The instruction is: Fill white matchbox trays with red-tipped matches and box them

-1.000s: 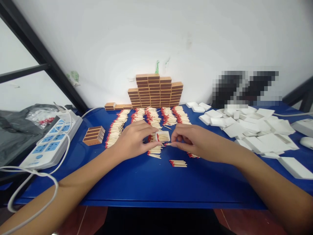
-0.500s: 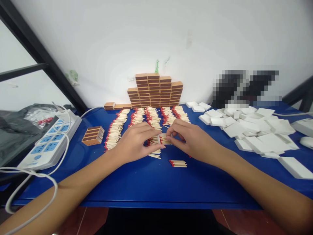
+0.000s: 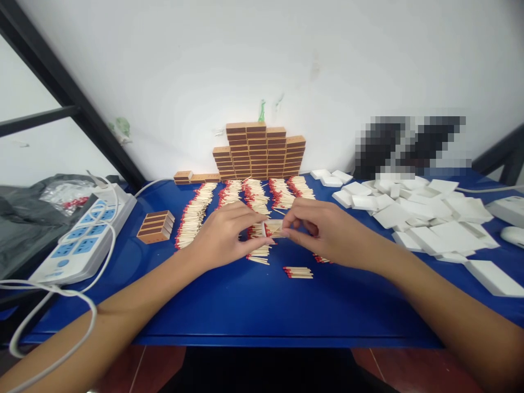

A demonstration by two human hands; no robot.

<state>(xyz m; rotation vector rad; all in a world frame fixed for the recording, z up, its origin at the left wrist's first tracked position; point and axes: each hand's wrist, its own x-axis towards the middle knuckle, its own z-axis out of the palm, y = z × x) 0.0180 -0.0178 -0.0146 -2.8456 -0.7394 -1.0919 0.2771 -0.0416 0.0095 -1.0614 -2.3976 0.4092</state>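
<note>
A small white matchbox tray (image 3: 274, 227) is held up between both hands, with red-headed matches lying inside. My left hand (image 3: 225, 234) grips its left end between thumb and fingers. At the right end, my right hand (image 3: 327, 229) has thumb and fingertips pinched together on the tray's edge. Behind and below the hands, rows of loose matches (image 3: 196, 215) run across the table, partly covered by the hands. A small separate bunch of matches (image 3: 298, 272) lies in front of my right hand.
Filled-looking brown matchboxes (image 3: 258, 155) are stacked against the wall. Several more matchboxes (image 3: 155, 226) sit at left, near a white power strip (image 3: 85, 234) with looping cable. White trays (image 3: 429, 213) are heaped at right on the blue table (image 3: 262, 316).
My right fingertips have shifted slightly right, to the tray's right end, and more of the tray and its matches shows. My left hand stays nearly in place.
</note>
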